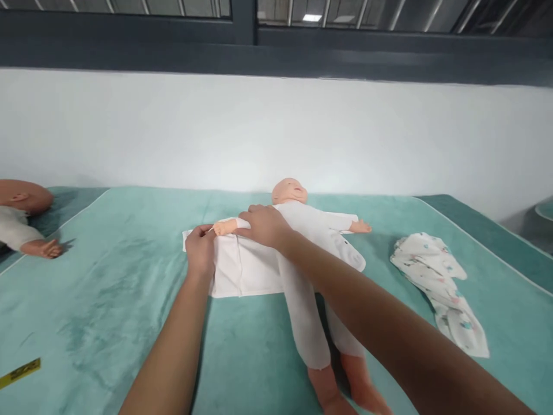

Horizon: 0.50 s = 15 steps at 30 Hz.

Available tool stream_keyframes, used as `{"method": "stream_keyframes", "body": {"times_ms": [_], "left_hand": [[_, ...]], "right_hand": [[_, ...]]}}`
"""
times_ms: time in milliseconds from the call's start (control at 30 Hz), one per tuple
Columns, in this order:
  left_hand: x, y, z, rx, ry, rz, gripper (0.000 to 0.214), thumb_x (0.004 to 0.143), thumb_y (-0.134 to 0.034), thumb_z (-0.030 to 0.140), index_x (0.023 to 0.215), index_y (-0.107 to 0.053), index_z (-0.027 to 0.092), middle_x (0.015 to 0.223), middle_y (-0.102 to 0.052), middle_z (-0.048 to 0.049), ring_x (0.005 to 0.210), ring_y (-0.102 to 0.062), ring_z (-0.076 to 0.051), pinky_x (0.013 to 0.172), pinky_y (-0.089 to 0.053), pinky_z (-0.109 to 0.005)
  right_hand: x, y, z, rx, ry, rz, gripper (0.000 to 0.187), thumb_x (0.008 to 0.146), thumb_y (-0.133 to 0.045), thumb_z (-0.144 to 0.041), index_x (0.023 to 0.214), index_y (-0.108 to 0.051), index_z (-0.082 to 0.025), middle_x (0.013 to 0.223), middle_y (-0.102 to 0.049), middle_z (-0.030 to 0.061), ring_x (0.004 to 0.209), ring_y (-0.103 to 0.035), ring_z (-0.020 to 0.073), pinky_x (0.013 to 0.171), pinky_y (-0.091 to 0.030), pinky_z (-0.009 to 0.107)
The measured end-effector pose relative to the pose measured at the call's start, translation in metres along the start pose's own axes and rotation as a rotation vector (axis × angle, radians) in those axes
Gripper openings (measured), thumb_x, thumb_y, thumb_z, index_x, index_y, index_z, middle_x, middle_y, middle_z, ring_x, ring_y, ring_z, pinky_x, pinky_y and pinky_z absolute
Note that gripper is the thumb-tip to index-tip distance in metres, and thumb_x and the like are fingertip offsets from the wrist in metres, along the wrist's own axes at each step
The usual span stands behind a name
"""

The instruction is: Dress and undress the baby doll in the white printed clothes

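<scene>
A baby doll lies on its back on a teal blanket, dressed in a white garment that is spread open to the doll's left side. My left hand is closed on the garment's sleeve edge beside the doll's small bare arm. Resting on the doll's shoulder and upper arm, my right hand curls its fingers over it. The doll's bare feet point toward me.
A crumpled printed cloth lies to the right of the doll. A second doll lies at the far left edge. A yellow tag sits at the lower left. A white wall runs behind the bed.
</scene>
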<state>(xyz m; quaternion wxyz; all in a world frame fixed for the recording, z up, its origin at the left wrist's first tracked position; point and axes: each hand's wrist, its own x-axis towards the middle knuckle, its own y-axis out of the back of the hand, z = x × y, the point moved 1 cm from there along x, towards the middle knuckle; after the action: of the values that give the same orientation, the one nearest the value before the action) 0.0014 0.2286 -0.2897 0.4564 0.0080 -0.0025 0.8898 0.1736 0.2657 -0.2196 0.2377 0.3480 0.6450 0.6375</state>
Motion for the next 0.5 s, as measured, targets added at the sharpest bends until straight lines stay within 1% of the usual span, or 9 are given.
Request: {"method": "stream_keyframes", "body": {"times_ms": [100, 167, 233, 300, 333, 367, 433, 500], "left_hand": [[-0.005, -0.002, 0.003, -0.091, 0.058, 0.107, 0.032, 0.058, -0.067, 0.03, 0.086, -0.062, 0.015, 0.072, -0.06, 0.0015, 0.062, -0.053, -0.013, 0.059, -0.044, -0.026], [-0.01, -0.003, 0.007, -0.088, 0.031, 0.163, 0.028, 0.059, -0.065, 0.027, 0.084, -0.062, 0.016, 0.071, -0.059, 0.0019, 0.061, -0.053, -0.013, 0.059, -0.044, -0.026], [-0.015, -0.004, 0.012, 0.002, -0.063, 0.233, 0.022, 0.062, -0.063, 0.025, 0.082, -0.061, 0.017, 0.071, -0.058, 0.0023, 0.062, -0.052, -0.012, 0.06, -0.043, -0.026], [-0.02, -0.005, 0.016, 0.194, -0.201, 0.282, 0.016, 0.065, -0.061, 0.024, 0.08, -0.062, 0.019, 0.067, -0.055, 0.0033, 0.061, -0.049, -0.012, 0.061, -0.042, -0.026], [-0.022, -0.006, 0.018, 0.309, -0.275, 0.279, 0.013, 0.067, -0.06, 0.024, 0.079, -0.063, 0.019, 0.065, -0.053, 0.0037, 0.061, -0.048, -0.013, 0.062, -0.041, -0.026], [-0.023, -0.008, 0.019, 0.423, -0.348, 0.251, 0.011, 0.07, -0.058, 0.023, 0.079, -0.063, 0.02, 0.063, -0.052, 0.0036, 0.061, -0.048, -0.013, 0.064, -0.04, -0.027], [-0.025, -0.014, 0.019, 0.612, -0.482, 0.136, 0.011, 0.074, -0.055, 0.022, 0.079, -0.064, 0.021, 0.064, -0.054, 0.0021, 0.064, -0.05, -0.015, 0.068, -0.04, -0.028], [-0.027, -0.021, 0.017, 0.702, -0.577, 0.0, 0.014, 0.079, -0.051, 0.02, 0.079, -0.065, 0.021, 0.068, -0.057, 0.0003, 0.068, -0.053, -0.016, 0.07, -0.039, -0.028]], "right_hand": [[0.001, -0.004, -0.001, 0.003, -0.025, 0.0, 0.043, 0.096, -0.042, -0.056, 0.11, -0.063, -0.022, 0.105, -0.062, 0.0083, 0.097, -0.057, 0.0241, 0.085, -0.039, 0.036], [0.001, -0.007, -0.001, 0.019, -0.027, 0.0, 0.041, 0.095, -0.043, -0.055, 0.105, -0.065, -0.022, 0.102, -0.062, 0.0079, 0.096, -0.058, 0.0242, 0.084, -0.039, 0.037], [0.001, -0.008, -0.001, 0.042, -0.029, 0.014, 0.039, 0.094, -0.046, -0.054, 0.101, -0.065, -0.022, 0.099, -0.062, 0.0079, 0.095, -0.058, 0.0241, 0.084, -0.038, 0.037], [-0.001, -0.008, 0.001, 0.065, -0.04, 0.031, 0.037, 0.093, -0.049, -0.053, 0.098, -0.066, -0.021, 0.097, -0.062, 0.008, 0.094, -0.058, 0.0235, 0.084, -0.037, 0.037], [-0.002, -0.007, 0.002, 0.074, -0.042, 0.035, 0.036, 0.092, -0.05, -0.053, 0.097, -0.066, -0.02, 0.096, -0.062, 0.008, 0.093, -0.057, 0.0231, 0.084, -0.036, 0.036], [-0.003, -0.006, 0.004, 0.08, -0.039, 0.037, 0.036, 0.092, -0.05, -0.052, 0.096, -0.066, -0.02, 0.095, -0.062, 0.0081, 0.092, -0.057, 0.0226, 0.084, -0.036, 0.036], [-0.006, -0.005, 0.006, 0.082, -0.024, 0.036, 0.036, 0.093, -0.049, -0.05, 0.093, -0.066, -0.019, 0.094, -0.062, 0.0084, 0.091, -0.057, 0.0224, 0.084, -0.035, 0.036], [-0.008, -0.006, 0.006, 0.073, 0.003, 0.033, 0.031, 0.094, -0.049, -0.044, 0.093, -0.066, -0.018, 0.095, -0.062, 0.0087, 0.092, -0.056, 0.0233, 0.085, -0.034, 0.037]]}}
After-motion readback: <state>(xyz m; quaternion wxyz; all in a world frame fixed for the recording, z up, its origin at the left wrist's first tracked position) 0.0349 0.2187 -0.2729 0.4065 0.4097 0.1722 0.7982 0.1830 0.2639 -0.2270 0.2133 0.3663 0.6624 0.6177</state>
